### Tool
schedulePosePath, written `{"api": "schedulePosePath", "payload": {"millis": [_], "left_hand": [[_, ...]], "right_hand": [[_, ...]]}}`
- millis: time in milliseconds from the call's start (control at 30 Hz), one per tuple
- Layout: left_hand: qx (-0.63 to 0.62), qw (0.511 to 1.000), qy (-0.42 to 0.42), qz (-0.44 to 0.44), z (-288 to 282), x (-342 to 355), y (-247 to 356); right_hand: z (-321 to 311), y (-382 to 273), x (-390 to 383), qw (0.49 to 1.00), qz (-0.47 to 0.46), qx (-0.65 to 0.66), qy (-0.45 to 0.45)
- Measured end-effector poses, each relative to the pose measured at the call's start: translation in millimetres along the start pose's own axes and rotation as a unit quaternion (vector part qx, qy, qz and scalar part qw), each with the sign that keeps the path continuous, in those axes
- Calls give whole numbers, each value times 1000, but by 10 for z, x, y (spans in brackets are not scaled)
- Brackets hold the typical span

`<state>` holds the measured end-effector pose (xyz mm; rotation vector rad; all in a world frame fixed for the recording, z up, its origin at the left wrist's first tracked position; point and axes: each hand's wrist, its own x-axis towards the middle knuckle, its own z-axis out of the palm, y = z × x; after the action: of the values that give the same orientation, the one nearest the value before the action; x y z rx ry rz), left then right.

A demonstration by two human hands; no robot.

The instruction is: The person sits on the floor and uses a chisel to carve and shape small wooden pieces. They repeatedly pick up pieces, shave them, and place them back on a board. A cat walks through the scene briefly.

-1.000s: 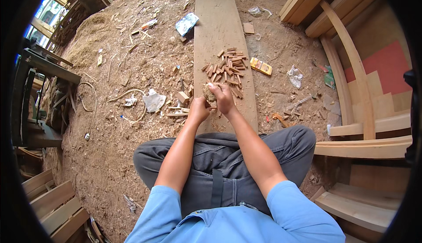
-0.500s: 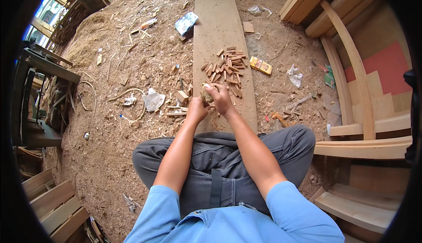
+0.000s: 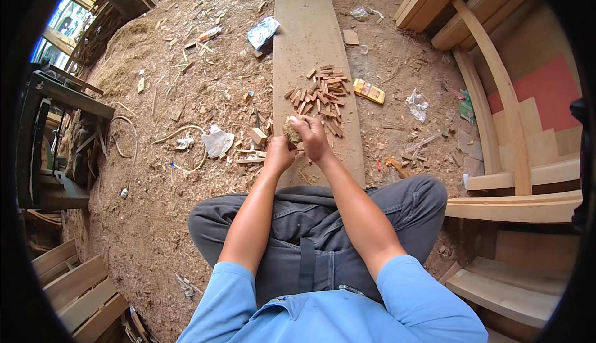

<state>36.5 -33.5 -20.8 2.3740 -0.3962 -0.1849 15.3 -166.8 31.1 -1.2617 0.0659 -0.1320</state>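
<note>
Over the plank's near end, left hand and right hand both clamp a tan sanding pad, just short of the wood offcuts

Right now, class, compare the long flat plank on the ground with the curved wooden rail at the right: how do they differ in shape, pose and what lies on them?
The plank is straight and broad; the curved rail is narrow and bowed. The plank lies flat on the sawdust-covered ground, while the rail rests across stacked wooden steps. The plank carries a scatter of small wood pieces; the rail carries nothing. Both are pale, unpainted wood.
</note>
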Motion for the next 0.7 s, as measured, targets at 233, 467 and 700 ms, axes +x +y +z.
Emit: {"api": "schedulePosePath", "payload": {"millis": [233, 467, 700], "left_hand": [[-1, 1000, -29, -12, 11, 56, -67], [-5, 999, -26, -32, 19, 67, -82], [1, 999, -32, -37, 8, 67, -76]], "right_hand": [[-9, 22, 22, 1000, -10, -7, 10], [-19, -1, 9, 1000, -16, -16, -4], [-44, 32, 29, 1000, 2, -20, -4]]}}
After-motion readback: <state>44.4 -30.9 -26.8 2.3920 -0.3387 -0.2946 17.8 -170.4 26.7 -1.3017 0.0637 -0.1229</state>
